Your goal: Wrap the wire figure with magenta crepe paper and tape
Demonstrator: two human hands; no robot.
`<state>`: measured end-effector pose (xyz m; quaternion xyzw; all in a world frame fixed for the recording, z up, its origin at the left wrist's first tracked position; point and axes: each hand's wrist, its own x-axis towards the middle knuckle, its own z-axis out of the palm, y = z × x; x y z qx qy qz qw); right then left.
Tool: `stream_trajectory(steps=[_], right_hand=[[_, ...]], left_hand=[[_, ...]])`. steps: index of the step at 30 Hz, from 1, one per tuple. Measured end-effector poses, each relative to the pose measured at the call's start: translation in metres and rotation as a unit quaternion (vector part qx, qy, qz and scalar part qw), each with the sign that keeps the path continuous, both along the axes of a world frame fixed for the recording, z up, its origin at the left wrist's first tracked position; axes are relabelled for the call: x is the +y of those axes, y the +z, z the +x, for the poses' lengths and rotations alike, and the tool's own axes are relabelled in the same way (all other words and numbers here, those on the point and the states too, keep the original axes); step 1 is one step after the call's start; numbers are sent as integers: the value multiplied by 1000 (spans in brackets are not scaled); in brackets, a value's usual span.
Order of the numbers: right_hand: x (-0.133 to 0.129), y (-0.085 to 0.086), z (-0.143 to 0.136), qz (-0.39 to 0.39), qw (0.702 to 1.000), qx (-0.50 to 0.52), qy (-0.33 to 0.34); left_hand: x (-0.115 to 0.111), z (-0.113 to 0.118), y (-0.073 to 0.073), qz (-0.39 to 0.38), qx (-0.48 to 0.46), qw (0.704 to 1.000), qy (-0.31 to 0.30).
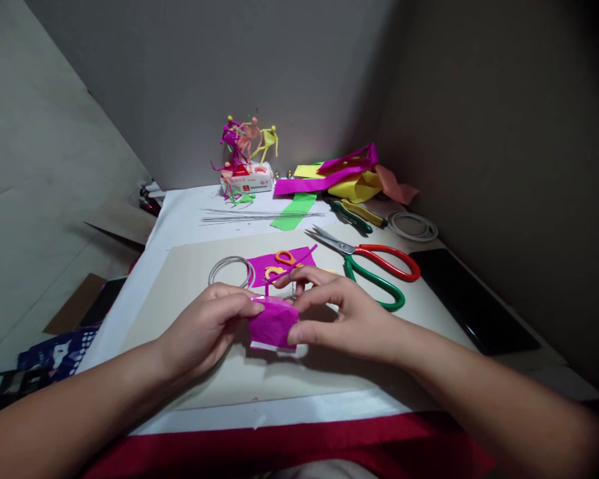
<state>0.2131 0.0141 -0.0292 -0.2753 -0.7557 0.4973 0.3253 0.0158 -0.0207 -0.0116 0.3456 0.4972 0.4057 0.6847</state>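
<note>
Between my hands, above the beige board (164,346), is a small magenta crepe paper piece (273,326) with a whitish strip along its lower edge. My left hand (207,329) pinches its upper left corner between thumb and fingers. On its right side rests the thumb of my right hand (337,313), with the fingers curled behind and above. A thin twisted wire or chain shows near my right fingertips. Just beyond lie a larger magenta paper sheet (259,266) and small orange-handled scissors (284,257), partly hidden by my right hand.
Large scissors (349,249) with red and green handles lie to the right, near a black phone-like slab (472,299). Wire coils (231,271), pliers (354,216), straight wires (249,217) and crepe strips (324,179) lie farther back. Small paper figures (248,136) stand on a box (252,179).
</note>
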Motion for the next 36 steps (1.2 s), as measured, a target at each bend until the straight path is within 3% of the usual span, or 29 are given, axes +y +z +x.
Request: stream_trajectory(steps=[9,19,24,27,30,32,36], right_hand=[[-4,-6,-9,-81,994,21,-64],[-5,-1,-6,-55,993,53,-95],[4,6,1,-63,997,-3,-35],[11,10,10,-44,998,-52,-18],[14,13,18,-34,993,-98,48],[14,14,22,-42,986,-116,114],[5,14,20,-26,968,-145,201]], left_hand=[[-4,-1,-1,32,15,998,-44],[-7,-13,-9,125,76,984,-98],[-7,-17,-13,130,78,980,-131],[-4,-17,-10,123,92,983,-100],[1,-14,-4,123,129,981,-79],[3,-10,0,108,160,974,-119],[1,-2,7,48,226,926,-297]])
